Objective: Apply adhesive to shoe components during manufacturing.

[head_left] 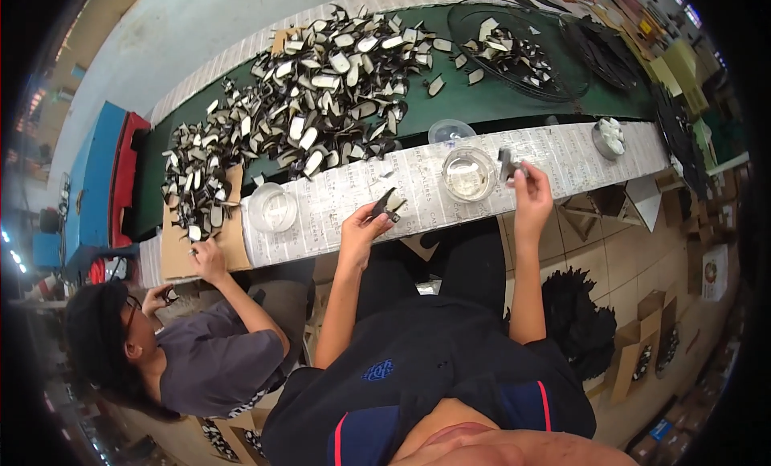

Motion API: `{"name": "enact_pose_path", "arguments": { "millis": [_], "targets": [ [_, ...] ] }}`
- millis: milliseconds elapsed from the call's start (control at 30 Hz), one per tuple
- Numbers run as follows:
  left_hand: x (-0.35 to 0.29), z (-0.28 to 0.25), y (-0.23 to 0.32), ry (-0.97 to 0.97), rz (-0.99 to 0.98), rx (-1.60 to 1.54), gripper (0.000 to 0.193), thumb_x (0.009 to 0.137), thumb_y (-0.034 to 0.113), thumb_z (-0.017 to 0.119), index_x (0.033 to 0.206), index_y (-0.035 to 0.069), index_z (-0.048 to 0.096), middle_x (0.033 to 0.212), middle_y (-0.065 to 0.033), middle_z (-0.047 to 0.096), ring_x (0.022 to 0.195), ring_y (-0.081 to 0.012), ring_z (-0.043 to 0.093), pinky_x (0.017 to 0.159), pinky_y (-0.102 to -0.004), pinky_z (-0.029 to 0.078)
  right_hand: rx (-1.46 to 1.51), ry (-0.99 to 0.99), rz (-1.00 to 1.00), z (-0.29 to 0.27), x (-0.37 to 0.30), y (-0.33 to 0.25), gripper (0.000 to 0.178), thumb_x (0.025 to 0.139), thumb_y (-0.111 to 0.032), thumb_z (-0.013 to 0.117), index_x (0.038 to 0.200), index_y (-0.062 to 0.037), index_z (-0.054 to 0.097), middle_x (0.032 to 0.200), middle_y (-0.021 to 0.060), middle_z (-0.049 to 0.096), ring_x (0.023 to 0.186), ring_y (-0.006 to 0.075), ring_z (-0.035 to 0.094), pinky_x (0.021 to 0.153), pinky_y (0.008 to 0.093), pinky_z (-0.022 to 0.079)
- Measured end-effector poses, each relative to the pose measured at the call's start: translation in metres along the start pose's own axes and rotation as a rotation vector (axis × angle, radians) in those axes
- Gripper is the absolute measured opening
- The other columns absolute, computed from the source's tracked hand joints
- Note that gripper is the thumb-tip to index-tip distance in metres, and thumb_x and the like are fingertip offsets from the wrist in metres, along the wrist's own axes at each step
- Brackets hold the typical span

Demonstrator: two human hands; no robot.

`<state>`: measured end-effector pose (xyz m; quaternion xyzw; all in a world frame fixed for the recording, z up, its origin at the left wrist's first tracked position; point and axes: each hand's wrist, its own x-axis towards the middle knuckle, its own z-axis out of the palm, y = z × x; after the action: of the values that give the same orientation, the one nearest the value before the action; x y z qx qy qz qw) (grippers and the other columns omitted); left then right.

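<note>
My left hand (365, 231) is pinched around a small black curved piece with a whitish face (389, 202), which looks like a shoe heel. It is held just above the paper-covered front ledge of the bench. Farther right, my right hand (532, 194) grips a small dark grey object (506, 165), too blurred to name. That object is beside the right rim of a clear round bowl (470, 199), which has some clear liquid or residue in it. Behind the bowl lies another clear round dish (451, 132).
A large heap of similar black-and-white pieces (337, 88) covers the green bench top (450, 104). Others lie in a round wire basket (580, 88). A clear bowl (273, 226) and a tin of white lumps (609, 151) stand on the ledge. At left, a co-worker (217, 345) handles pieces over cardboard (181, 253).
</note>
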<state>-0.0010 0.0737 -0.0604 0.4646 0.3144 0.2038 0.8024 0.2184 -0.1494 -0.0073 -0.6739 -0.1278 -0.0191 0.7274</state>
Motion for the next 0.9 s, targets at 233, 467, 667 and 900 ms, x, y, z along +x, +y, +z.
{"name": "enact_pose_path", "arguments": {
  "millis": [233,467,667,900],
  "targets": [
    [-0.03,0.044,0.004,-0.215,-0.101,-0.093,0.032,0.095,0.012,0.063,0.123,-0.002,0.056,0.108,-0.0078,0.065,0.097,-0.0171,0.065,0.083,-0.033,0.059,-0.427,-0.389,-0.504,0.027,-0.078,-0.071,0.025,0.077,0.002,0.075,0.1,-0.0001,0.066,0.102,0.0145,0.065,0.083,0.0268,0.067,0.07,0.0325,0.055],
    [-0.044,0.056,-0.005,-0.278,-0.103,-0.141,0.035,0.094,0.011,0.064,0.125,-0.004,0.055,0.112,-0.0099,0.065,0.101,-0.0191,0.065,0.087,-0.0331,0.058,-0.529,-0.469,-0.572,0.031,-0.096,-0.084,0.026,0.075,0.002,0.076,0.1,-0.0008,0.068,0.104,0.0144,0.065,0.087,0.0277,0.067,0.073,0.0332,0.055],
    [-0.047,0.055,-0.014,-0.266,-0.087,-0.165,0.036,0.092,0.006,0.066,0.125,-0.003,0.055,0.112,-0.008,0.065,0.101,-0.0155,0.064,0.089,-0.0308,0.056,-0.558,-0.521,-0.633,0.026,-0.102,-0.077,0.029,0.074,0.001,0.077,0.101,-0.0018,0.067,0.105,0.0136,0.065,0.083,0.0266,0.068,0.065,0.032,0.056],
    [-0.051,0.054,-0.011,-0.314,-0.042,-0.133,0.037,0.092,0.007,0.066,0.125,-0.004,0.055,0.112,-0.0081,0.065,0.102,-0.0155,0.063,0.089,-0.0307,0.055,-0.572,-0.555,-0.657,0.025,-0.107,-0.07,0.031,0.073,0.001,0.078,0.101,-0.0024,0.067,0.104,0.0136,0.066,0.078,0.0264,0.069,0.061,0.0309,0.056]
  ]
}}
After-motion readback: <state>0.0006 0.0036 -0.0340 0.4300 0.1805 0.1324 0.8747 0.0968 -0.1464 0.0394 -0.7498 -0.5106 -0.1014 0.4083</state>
